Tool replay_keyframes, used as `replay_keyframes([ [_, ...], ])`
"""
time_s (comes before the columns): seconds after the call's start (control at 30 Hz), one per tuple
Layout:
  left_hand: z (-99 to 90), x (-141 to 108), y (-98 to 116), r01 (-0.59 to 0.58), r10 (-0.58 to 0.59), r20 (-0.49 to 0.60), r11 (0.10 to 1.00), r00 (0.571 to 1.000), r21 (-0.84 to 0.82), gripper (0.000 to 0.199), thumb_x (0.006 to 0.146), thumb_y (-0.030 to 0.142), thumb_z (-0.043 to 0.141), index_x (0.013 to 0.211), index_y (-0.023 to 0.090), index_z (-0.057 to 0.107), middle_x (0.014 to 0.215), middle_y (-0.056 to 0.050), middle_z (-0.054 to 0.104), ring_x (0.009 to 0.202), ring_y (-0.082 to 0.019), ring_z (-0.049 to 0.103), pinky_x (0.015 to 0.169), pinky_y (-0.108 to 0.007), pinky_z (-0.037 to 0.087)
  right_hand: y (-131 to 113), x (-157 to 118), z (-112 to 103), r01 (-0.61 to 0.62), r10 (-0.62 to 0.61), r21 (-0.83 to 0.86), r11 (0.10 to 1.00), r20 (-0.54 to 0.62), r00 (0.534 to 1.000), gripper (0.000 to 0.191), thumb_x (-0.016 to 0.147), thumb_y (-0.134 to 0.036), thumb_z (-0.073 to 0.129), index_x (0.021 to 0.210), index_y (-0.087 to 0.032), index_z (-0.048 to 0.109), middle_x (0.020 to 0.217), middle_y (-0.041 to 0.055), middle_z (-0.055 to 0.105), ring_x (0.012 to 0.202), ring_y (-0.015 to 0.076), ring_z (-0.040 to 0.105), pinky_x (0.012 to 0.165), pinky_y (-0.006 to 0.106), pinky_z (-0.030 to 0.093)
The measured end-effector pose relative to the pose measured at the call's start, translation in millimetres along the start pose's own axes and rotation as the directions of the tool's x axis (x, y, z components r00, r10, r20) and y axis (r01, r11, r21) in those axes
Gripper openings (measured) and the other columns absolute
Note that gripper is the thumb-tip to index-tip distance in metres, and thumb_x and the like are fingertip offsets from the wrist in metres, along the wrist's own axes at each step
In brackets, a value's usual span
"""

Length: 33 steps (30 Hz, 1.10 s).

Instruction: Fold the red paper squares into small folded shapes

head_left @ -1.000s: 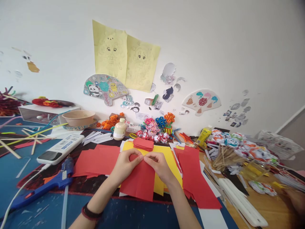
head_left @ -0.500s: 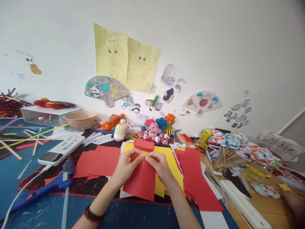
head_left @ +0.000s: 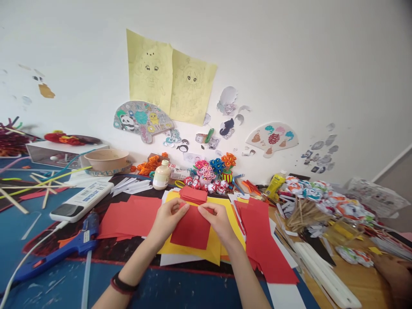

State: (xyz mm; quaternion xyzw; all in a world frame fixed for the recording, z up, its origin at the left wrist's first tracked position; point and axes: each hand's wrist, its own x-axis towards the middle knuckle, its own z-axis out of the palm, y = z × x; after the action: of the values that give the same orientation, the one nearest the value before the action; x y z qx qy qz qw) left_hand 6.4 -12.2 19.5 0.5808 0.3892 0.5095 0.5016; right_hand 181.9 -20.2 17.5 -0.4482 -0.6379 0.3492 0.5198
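Both the left hand (head_left: 169,219) and right hand (head_left: 215,219) pinch the far edge of a red sheet (head_left: 191,229) over the yellow paper (head_left: 209,254), with a red stack (head_left: 131,216) to its left, a red pile (head_left: 262,240) to its right and blue tabletop (head_left: 180,287) past its near edge.

Red sheet (head_left: 190,231): top corners hid. by L hand (head_left: 168,219) & R hand (head_left: 219,219). Bottom edge crops both forearms (head_left: 131,270) + glue stick (head_left: 86,279). R edge crops other person's hand (head_left: 394,272), detail blurred. Power strip (head_left: 84,202) print too sm. to read. L edge crops tinsel (head_left: 11,140).
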Motion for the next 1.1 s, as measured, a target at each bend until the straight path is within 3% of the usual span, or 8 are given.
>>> replay_keyframes([
  [0.13, 0.4, -0.6, -1.4, 0.000, 0.000, 0.009, 1.000, 1.000, -0.028, 0.031, 0.074, 0.047, 0.063, 0.076, 0.017, 0.059, 0.071, -0.003, 0.065, 0.069, -0.018, 0.061, 0.062, -0.025, 0.046, 1.2, -0.5, 0.3, -0.026, 0.026, 0.044, 0.999, 0.000, 1.000, 0.025, 0.079, -0.041, 0.064, 0.080, -0.017, 0.072, 0.083, 0.0057, 0.070, 0.081, 0.0224, 0.059, 0.075, 0.032, 0.043],
  [0.5, 1.1, -2.1, -5.4, -0.087, 0.104, -0.083, 0.978, 0.991, 0.187, 0.028, 0.080, 0.046, 0.055, 0.079, 0.018, 0.057, 0.066, 0.000, 0.062, 0.062, -0.015, 0.055, 0.055, -0.022, 0.038, 0.3, -0.1, 4.6, -0.052, 0.053, 0.187, 0.981, 0.000, 0.999, 0.023, 0.081, -0.036, 0.064, 0.073, -0.015, 0.066, 0.071, 0.0018, 0.061, 0.068, 0.0151, 0.051, 0.066, 0.026, 0.038],
  [0.77, 2.5, -1.2, -6.7, -0.082, 0.120, -0.128, 0.959, 0.984, 0.271, 0.027, 0.081, 0.045, 0.052, 0.078, 0.018, 0.056, 0.052, 0.006, 0.045, 0.050, -0.010, 0.039, 0.049, -0.020, 0.028, 5.7, -0.9, 7.7, -0.119, 0.123, 0.305, 0.945, 0.007, 0.992, 0.022, 0.078, -0.036, 0.067, 0.071, -0.015, 0.063, 0.069, 0.0002, 0.058, 0.065, 0.0130, 0.048, 0.063, 0.025, 0.037],
  [1.1, 3.2, -2.9, -3.8, -0.052, 0.082, -0.133, 0.974, 0.988, 0.220, 0.028, 0.081, 0.046, 0.053, 0.078, 0.018, 0.057, 0.052, 0.006, 0.044, 0.049, -0.009, 0.037, 0.047, -0.019, 0.027, 3.1, -1.1, 9.4, -0.162, 0.160, 0.408, 0.898, 0.038, 0.986, 0.021, 0.075, -0.036, 0.071, 0.071, -0.016, 0.065, 0.069, 0.0006, 0.060, 0.064, 0.0131, 0.050, 0.061, 0.024, 0.038],
])
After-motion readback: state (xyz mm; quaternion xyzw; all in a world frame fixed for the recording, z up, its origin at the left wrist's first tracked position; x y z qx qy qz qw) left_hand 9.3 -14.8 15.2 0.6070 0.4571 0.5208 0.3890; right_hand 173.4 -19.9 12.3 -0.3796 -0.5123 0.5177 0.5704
